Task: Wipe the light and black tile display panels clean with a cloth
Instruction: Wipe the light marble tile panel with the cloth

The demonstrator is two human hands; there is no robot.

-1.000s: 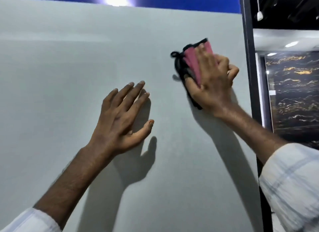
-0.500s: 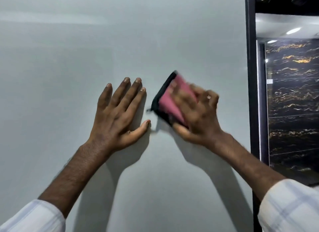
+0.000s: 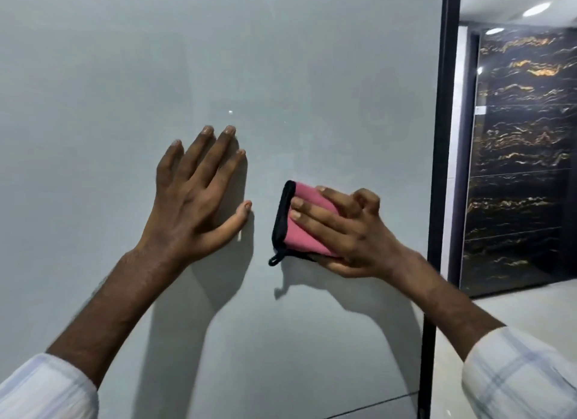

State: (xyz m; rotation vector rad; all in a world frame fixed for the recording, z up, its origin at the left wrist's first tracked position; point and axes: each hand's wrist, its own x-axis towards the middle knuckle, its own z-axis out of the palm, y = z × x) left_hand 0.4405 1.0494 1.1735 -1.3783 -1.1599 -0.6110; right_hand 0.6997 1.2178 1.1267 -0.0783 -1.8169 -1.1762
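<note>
A large light grey tile panel (image 3: pixel 281 59) fills most of the head view. My left hand (image 3: pixel 193 197) rests flat on it with fingers spread. Just to its right, my right hand (image 3: pixel 346 237) holds a folded pink cloth with black edging (image 3: pixel 292 228) against the panel, thumb under the cloth and two fingers curled up at the knuckles. A small black loop hangs from the cloth's lower left corner. Farther right stands a black tile panel with gold veins (image 3: pixel 518 156).
A dark vertical frame (image 3: pixel 437 169) borders the light panel on the right. Beyond it lies a pale glossy floor (image 3: pixel 515 306). A thin joint line (image 3: pixel 374 404) crosses the light panel near the bottom. A small white speck (image 3: pixel 230 112) sits above my left hand.
My right hand has carried the cloth down the panel from the upper right to beside my left hand. My left hand stays pressed in place. The view has tilted downward.
</note>
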